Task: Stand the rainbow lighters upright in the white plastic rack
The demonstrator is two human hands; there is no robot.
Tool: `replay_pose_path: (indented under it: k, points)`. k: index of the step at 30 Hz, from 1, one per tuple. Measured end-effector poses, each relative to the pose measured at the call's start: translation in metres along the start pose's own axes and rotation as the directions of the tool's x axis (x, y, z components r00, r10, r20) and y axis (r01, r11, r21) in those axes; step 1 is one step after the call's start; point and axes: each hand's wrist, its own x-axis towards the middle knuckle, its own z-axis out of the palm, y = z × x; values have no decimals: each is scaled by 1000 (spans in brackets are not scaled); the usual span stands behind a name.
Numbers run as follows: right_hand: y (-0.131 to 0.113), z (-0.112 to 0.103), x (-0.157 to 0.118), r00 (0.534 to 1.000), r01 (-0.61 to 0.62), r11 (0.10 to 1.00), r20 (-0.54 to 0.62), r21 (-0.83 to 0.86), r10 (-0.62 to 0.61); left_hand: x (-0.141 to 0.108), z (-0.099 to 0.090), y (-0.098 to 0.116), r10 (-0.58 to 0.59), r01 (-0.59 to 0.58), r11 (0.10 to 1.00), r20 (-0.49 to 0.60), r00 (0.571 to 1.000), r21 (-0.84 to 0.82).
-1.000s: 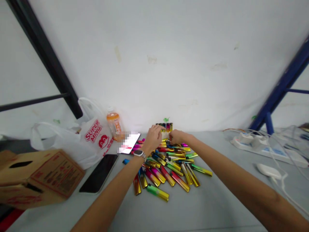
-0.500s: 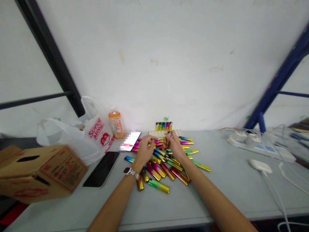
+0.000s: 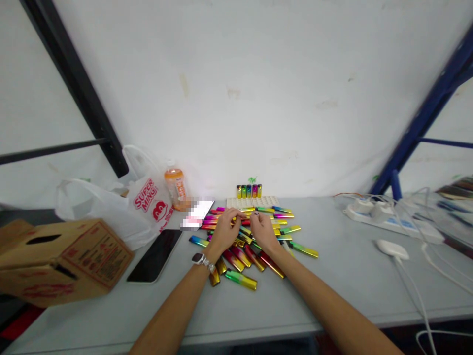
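Observation:
Several shiny metallic lighters (image 3: pixel 241 279) in red, green, blue and gold lie spread in a pile on the grey table. My left hand (image 3: pixel 226 230), with a watch on its wrist, is over the left of the pile, fingers bent and pressed together towards the right; what they pinch is too small to make out. Close by on the right, my right hand (image 3: pixel 263 230) is closed above the pile, its grip hidden. Behind them, a row of several upright lighters (image 3: pixel 249 191) stands at the back of a cream perforated tray (image 3: pixel 271 201).
On the left are a cardboard box (image 3: pixel 66 261), a white plastic bag (image 3: pixel 142 207), a dark tablet (image 3: pixel 155 256), an orange bottle (image 3: pixel 176 187) and a lit phone (image 3: pixel 199 213). A power strip (image 3: pixel 395 224) and a white charger (image 3: pixel 392 249) with cables lie right.
My right hand has moved down and turned, and the dark-topped lighter that showed in it is no longer visible. My left fingers reach slightly further right. The view has shifted slightly.

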Motion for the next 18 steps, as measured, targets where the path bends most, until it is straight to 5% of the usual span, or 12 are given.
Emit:
replay_pose_path:
  k: [11,18]
  points:
    - [-7,-2,-7,991,-96,984,104,147,81,0,1,4,21,-21,1000,15,1000,5]
    - [2,1,-1,998,-30,997,56,68,26,-1,2,8,63,-63,998,-7,998,-10]
